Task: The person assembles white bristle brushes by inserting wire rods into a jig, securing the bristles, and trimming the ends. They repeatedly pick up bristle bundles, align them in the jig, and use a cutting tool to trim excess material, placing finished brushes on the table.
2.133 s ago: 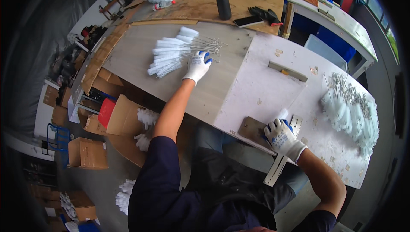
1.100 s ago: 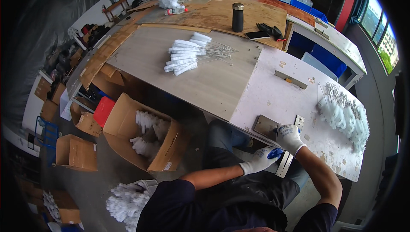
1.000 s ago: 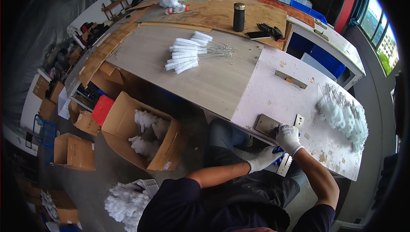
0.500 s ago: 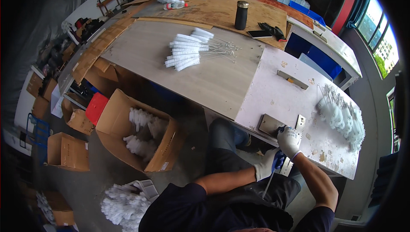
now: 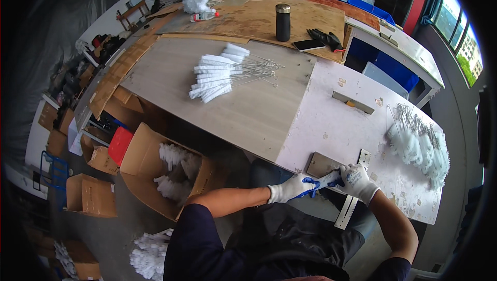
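Both my hands are gloved, white with blue at the fingertips. My left hand (image 5: 291,188) reaches across my body toward the right, forearm bare and nearly level, fingers stretched out. My right hand (image 5: 357,181) sits just beside it, fingers curled and pointing left, so the two sets of fingertips meet. My right forearm angles back toward my shoulder, elbow bent.
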`<state>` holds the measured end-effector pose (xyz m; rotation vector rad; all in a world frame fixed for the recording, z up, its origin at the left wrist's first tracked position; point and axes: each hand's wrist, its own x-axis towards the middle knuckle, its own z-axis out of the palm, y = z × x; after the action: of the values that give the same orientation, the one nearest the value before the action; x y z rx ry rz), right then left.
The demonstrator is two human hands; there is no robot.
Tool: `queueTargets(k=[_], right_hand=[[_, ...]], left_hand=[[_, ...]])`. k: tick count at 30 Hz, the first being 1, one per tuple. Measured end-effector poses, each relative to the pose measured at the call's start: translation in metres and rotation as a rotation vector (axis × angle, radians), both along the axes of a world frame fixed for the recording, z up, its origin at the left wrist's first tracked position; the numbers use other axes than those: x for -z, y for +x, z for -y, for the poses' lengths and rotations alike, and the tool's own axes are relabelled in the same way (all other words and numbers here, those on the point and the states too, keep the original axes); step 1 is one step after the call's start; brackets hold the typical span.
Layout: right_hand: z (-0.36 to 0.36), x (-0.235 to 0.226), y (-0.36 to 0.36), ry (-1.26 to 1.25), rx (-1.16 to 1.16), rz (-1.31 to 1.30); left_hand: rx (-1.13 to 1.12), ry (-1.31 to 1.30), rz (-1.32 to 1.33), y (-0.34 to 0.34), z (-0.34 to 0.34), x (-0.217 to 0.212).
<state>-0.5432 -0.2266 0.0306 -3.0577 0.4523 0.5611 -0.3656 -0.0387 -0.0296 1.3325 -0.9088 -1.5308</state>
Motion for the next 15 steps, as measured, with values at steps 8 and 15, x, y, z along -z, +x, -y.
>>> queueTargets(k=[8, 15], right_hand=[[0.000, 0.034, -0.001, 0.060, 0.045, 0.127], [-0.016, 0.029, 0.001, 0.138, 0.263, 0.179]], left_hand=[[0.121, -0.262, 0.663, 0.028, 0.008, -0.009], [-0.227, -0.784, 1.314, 0.025, -0.011, -0.050]])
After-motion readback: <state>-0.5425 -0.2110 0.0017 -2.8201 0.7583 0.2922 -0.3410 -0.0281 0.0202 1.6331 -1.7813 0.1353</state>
